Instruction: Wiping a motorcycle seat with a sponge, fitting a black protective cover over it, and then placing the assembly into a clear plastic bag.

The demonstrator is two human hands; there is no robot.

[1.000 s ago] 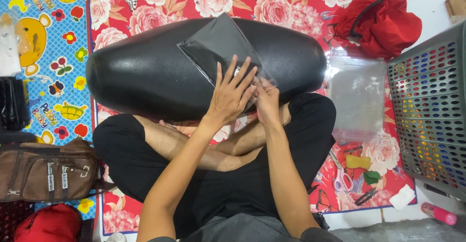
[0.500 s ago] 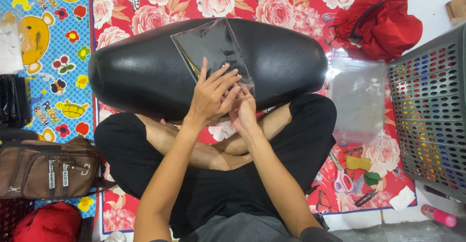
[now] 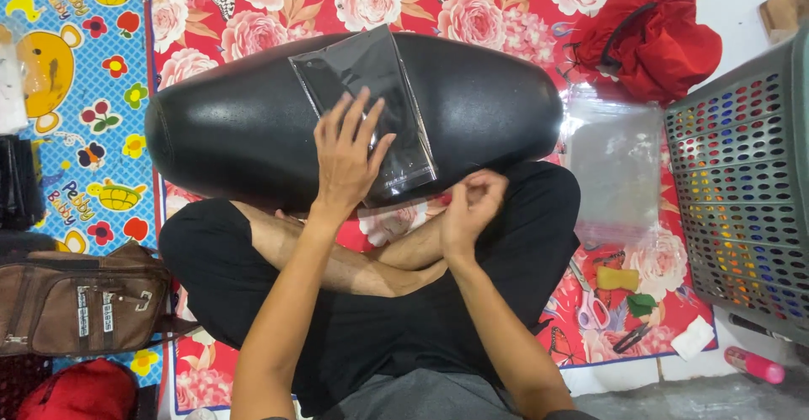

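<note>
Clear plastic sleeve (image 3: 371, 108) with a dark flat item inside lies across the black padded seat (image 3: 236, 125), which rests on my crossed legs over the floral mat (image 3: 472, 7). My left hand (image 3: 345, 155) lies flat on it, fingers spread, gripping nothing. My right hand (image 3: 472, 205), fingers curled together, pinches at the sleeve's lower right corner; whether it grips a strip I cannot tell. I would press evenly and keep that edge straight. Scissors (image 3: 592, 306) lie near the grey basket (image 3: 742, 201).
</note>
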